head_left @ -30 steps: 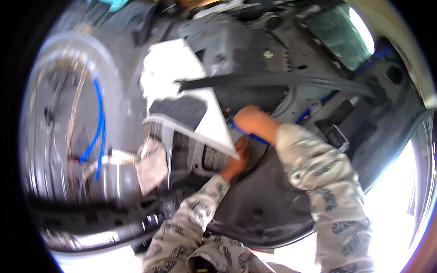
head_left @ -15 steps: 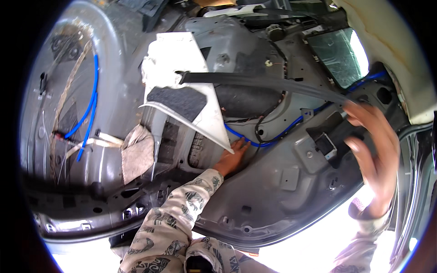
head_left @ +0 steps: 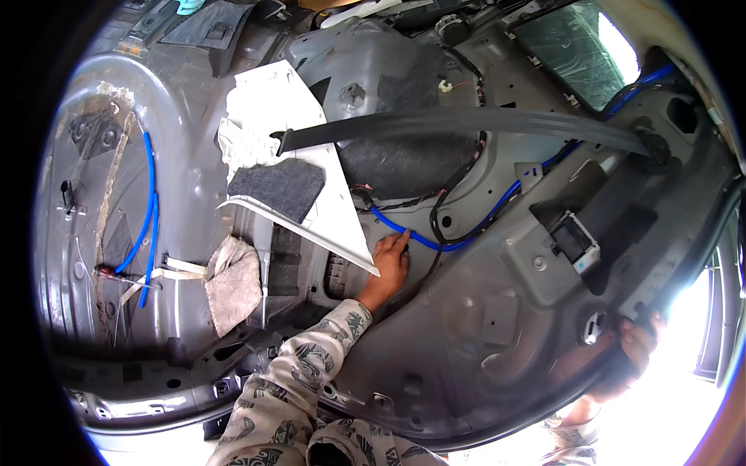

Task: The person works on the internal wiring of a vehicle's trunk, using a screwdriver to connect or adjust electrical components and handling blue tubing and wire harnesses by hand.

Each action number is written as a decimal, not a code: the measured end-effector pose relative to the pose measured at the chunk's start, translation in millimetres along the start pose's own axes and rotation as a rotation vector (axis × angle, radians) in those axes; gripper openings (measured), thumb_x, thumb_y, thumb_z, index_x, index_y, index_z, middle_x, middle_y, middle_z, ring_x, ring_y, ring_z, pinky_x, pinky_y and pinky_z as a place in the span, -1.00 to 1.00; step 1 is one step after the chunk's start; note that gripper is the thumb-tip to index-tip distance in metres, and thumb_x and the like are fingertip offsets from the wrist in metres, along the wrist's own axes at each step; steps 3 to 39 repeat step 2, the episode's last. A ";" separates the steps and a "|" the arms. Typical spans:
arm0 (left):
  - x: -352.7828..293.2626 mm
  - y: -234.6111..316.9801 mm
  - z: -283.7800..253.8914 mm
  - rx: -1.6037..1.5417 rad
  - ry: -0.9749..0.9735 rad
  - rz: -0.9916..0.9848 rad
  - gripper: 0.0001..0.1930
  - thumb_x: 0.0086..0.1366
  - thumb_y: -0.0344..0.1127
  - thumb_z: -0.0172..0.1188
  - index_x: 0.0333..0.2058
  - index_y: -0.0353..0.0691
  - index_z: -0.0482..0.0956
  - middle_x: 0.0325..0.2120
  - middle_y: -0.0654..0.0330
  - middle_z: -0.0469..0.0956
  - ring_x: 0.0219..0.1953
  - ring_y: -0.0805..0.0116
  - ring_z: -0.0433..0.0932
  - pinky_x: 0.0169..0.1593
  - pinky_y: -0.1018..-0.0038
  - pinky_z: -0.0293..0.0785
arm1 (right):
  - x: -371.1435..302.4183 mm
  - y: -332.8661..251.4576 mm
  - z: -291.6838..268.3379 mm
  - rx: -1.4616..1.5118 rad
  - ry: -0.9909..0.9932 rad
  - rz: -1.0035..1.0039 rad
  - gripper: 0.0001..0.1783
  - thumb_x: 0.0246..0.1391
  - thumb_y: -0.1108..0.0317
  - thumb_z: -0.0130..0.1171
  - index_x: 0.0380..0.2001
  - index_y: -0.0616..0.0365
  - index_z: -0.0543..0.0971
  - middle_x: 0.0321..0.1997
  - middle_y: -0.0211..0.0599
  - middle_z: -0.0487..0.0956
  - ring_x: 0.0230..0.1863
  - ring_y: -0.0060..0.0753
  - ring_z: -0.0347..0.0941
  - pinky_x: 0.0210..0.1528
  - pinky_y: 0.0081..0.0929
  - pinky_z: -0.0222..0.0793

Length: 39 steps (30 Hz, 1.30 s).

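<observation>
My left hand [head_left: 386,268] reaches in from the bottom, its fingers closed at a blue tube [head_left: 423,242] that runs along the grey metal body side [head_left: 466,349] toward the window. The tip of a white trim panel [head_left: 342,206] hangs just beside this hand. A black seat belt [head_left: 466,123] stretches from the trim panel across to the upper right. Low on the right, my right hand [head_left: 640,342] is at the outer edge of the body side, its fingers curled. Glare and shadow hide what lies within them.
Two loose blue tube ends [head_left: 150,202] and a screwdriver [head_left: 132,277] lie on the grey floor at left. A beige cloth [head_left: 233,283] with pale straps hangs near the sill. Dark wiring [head_left: 444,210] crosses the panel below the window [head_left: 579,58].
My right hand has dropped from beside the seat belt, where its fingers were spread, to the lower right edge. My left hand stays at the blue tube, its fingers more bent. The view has shifted.
</observation>
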<state>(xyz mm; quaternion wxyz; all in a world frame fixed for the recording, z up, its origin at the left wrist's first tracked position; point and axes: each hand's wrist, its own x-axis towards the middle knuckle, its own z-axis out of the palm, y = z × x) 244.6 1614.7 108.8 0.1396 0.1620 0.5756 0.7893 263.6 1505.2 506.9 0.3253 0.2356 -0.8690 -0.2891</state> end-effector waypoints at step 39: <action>5.6 5.4 -18.5 0.040 -0.024 0.000 -0.48 0.22 -0.45 0.10 0.20 -0.21 0.39 0.06 0.03 0.41 0.11 0.02 0.36 0.21 0.27 0.28 | -59.4 18.7 -71.2 -0.011 -0.010 -0.009 -0.64 0.34 -0.01 -0.23 -0.35 -0.02 0.39 -0.41 -0.30 0.47 0.07 -0.13 0.40 0.47 0.20 -0.27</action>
